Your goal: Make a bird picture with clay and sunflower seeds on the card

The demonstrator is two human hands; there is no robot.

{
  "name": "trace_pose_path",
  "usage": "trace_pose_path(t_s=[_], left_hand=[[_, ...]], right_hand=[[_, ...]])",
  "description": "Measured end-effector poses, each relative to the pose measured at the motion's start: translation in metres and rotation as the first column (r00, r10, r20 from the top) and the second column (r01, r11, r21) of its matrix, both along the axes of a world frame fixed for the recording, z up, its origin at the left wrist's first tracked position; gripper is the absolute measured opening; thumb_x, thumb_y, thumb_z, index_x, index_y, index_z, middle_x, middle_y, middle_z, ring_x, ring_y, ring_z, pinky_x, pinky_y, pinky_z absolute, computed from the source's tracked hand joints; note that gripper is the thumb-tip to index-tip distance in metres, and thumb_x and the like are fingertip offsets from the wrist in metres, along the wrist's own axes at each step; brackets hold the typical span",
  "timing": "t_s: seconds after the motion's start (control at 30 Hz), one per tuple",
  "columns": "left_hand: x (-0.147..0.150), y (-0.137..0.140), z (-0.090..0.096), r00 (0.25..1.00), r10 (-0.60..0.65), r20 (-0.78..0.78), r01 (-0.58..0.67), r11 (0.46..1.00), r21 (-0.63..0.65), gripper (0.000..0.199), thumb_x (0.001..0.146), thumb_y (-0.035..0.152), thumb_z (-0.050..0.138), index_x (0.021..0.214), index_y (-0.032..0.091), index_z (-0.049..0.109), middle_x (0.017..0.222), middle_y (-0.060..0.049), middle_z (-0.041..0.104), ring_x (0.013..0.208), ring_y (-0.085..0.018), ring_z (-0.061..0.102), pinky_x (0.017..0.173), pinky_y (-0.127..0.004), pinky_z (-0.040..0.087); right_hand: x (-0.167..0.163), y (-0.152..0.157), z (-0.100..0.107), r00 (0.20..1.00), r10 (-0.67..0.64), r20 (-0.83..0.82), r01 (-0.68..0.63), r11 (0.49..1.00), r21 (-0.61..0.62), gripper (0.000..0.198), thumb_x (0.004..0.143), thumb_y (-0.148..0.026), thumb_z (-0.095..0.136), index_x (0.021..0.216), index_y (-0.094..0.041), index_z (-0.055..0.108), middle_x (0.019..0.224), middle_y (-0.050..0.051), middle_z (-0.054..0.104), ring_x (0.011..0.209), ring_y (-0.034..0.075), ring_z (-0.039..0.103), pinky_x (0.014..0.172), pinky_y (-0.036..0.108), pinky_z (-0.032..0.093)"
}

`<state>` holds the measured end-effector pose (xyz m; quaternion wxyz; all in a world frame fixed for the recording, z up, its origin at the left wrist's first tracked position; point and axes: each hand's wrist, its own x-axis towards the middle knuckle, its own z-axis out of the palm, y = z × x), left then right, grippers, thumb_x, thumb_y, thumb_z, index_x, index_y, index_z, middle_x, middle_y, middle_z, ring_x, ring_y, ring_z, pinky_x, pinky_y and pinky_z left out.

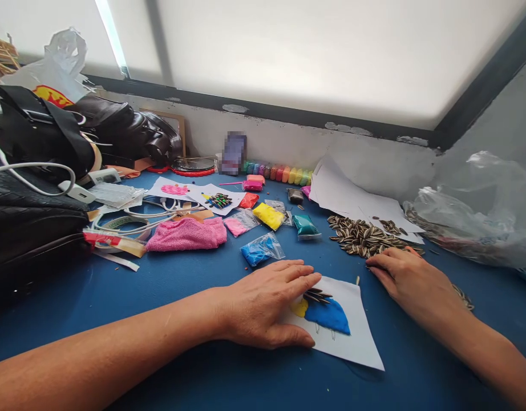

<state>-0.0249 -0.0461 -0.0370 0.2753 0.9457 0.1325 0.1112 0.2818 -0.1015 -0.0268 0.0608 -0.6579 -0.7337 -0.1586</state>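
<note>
A left hand (267, 305) lies flat on a white paper sheet (361, 337), thumb spread wide from the fingers; on the sheet, beside the fingers, is a blue-and-yellow clay figure (329, 317) topped with seeds (318, 295); the right hand (400, 277) narrows its fingertips at the near edge of a sunflower seed pile (359, 237), whether on a seed cannot be told; bagged blue clay (258, 250) lies just beyond the left hand; loose papers (344, 191) and a plastic bag (472, 220) crowd the pile.
</note>
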Motion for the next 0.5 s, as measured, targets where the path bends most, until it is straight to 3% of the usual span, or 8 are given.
trace_pose_path(t_s=[0.27,0.5], left_hand=[[0.004,-0.001,-0.001,0.999,0.035,0.008,-0.035,0.999,0.037,0.087,0.083,0.056,0.066,0.149,0.009,0.035,0.154,-0.016,0.037,0.145,-0.03,0.028,0.121,-0.043,0.022],[0.001,-0.005,-0.001,1.0,0.013,-0.013,-0.012,0.999,0.053,0.094,0.078,0.063,0.068,0.152,0.015,0.033,0.158,-0.016,0.029,0.148,-0.032,0.02,0.12,-0.046,0.022]], right_hand=[[-0.004,0.001,-0.004,0.997,0.077,0.022,-0.078,0.996,0.038,0.027,0.091,-0.027,0.04,0.076,-0.02,0.062,0.077,0.008,0.065,0.073,0.024,0.062,0.068,0.038,0.047],[-0.021,-0.006,0.009,0.992,0.083,-0.09,-0.073,0.991,0.115,0.021,0.093,-0.027,0.04,0.091,-0.02,0.059,0.076,0.006,0.07,0.067,0.021,0.067,0.059,0.031,0.046]])
